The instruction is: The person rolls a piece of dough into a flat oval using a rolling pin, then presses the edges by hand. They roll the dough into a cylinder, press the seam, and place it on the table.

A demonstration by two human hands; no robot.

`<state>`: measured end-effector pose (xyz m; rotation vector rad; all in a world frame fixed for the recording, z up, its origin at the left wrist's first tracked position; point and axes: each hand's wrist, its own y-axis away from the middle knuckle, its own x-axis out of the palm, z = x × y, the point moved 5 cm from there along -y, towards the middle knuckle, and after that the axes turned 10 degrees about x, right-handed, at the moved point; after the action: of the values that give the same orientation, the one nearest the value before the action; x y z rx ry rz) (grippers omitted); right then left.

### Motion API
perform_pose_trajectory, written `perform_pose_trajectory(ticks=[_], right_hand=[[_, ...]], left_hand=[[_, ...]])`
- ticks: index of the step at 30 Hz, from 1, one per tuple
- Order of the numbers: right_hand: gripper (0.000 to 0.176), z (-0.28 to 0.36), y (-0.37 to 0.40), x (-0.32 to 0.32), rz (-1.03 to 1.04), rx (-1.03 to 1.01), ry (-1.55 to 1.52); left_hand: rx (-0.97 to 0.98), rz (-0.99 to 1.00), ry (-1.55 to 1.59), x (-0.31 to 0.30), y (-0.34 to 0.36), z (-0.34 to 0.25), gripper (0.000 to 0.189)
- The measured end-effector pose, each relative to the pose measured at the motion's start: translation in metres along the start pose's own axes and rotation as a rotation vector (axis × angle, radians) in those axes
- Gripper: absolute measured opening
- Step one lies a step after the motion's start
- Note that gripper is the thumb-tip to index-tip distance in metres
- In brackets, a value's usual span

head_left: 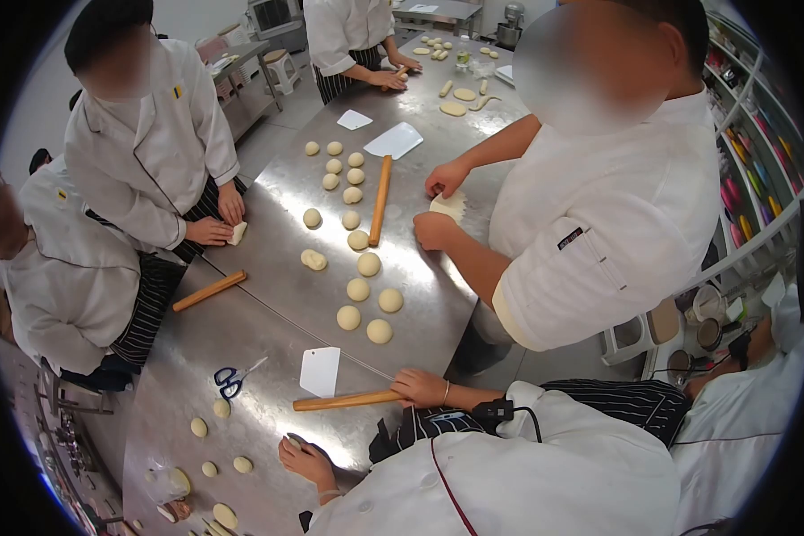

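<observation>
My right hand [420, 389] is wrapped around the near end of a wooden rolling pin [341, 401] that lies across the metal table. To its left, my left hand [304, 461] is low over the tabletop, its fingers curled on a small pale piece of dough [293, 441], mostly covered by the fingers. A white dough scraper [320, 372] lies just beyond the rolling pin. Farther left are blue-handled scissors [230, 382] and several round dough balls [243, 464], close to my left hand.
A co-worker [598, 205] at the right handles a flat dough piece [448, 207]. Two people stand at the left, one pressing dough [238, 233]. Dough balls [358, 288] and another rolling pin [381, 201] occupy the middle. A clear container [171, 484] stands at lower left.
</observation>
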<state>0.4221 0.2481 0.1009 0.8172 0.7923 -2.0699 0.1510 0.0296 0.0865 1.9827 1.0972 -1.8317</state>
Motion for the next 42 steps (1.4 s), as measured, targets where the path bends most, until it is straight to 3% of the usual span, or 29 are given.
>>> perform_pose_trajectory(ticks=[5, 42], right_hand=[[0.036, -0.003, -0.003, 0.0012, 0.031, -0.002, 0.044], [0.028, -0.0011, -0.0017, -0.0013, -0.027, -0.018, -0.012]], left_hand=[[-0.005, 0.012, 0.021, -0.0017, -0.0026, -0.0011, 0.048], [0.003, 0.007, 0.008, -0.0034, -0.0031, -0.0024, 0.048]])
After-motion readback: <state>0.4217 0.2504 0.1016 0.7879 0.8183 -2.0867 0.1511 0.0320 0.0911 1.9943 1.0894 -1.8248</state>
